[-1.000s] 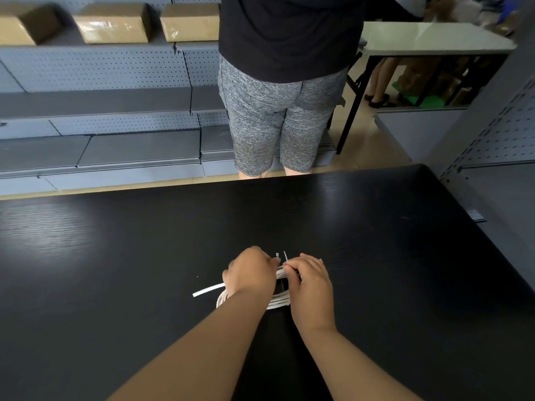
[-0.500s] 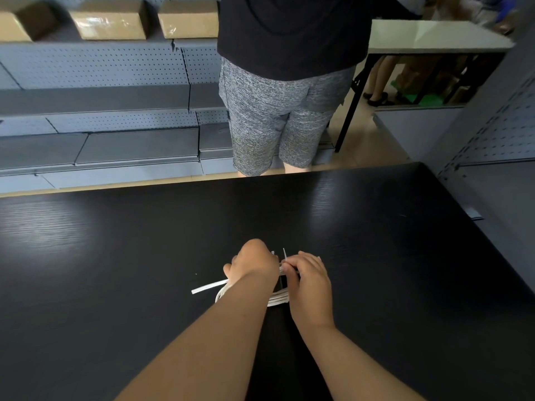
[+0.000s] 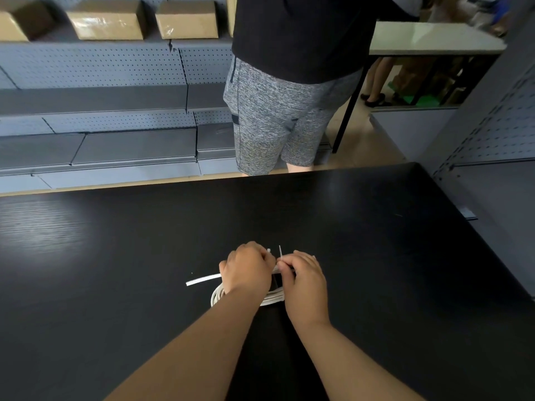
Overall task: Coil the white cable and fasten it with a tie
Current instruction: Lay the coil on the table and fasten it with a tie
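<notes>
Here, low at centre frame, our left hand [image 3: 249, 267] curls its grip round the coiled white cable [image 3: 272, 299] on the black tabletop [image 3: 115, 256]; our right hand [image 3: 304, 280] pinches the thin white tie [image 3: 280, 251]. We should hold the loops pinned while twisting snugly.

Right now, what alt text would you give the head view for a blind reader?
A left hand grips a coiled white cable on a black table while the right hand pinches a thin tie above it. One cable end pokes out leftward; a person in grey shorts stands beyond the table.
</notes>
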